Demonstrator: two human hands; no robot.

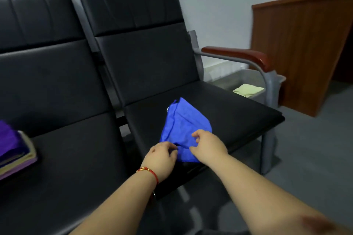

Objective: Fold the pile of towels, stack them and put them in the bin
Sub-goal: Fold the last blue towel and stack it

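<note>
No writing can be read anywhere; the only label is a small pale tag (167,109) at the far left corner of the blue towel (183,120), too small to make out. The blue towel lies crumpled on the right-hand seat (238,112) of a black padded bench, reaching from the middle of the cushion to its front edge. Both hands meet at the towel's near end: the left hand (162,155), with a red cord bracelet (150,172) on its wrist, has its fingers curled into the cloth at the near left part, and the right hand (207,144) pinches a fold just beside it, thumb and fingers bent on the fabric. The fingertips of both are partly hidden in the folds. On the left-hand seat (76,149), by the picture's left edge, a stack of folded towels (15,150) in purple and beige is cut off, so its full extent is unseen. Beyond the bench's wooden armrest (238,54), a grey bin (254,80) stands on the floor, partly hidden by the armrest frame, with a pale yellow towel (248,89) inside.
</note>
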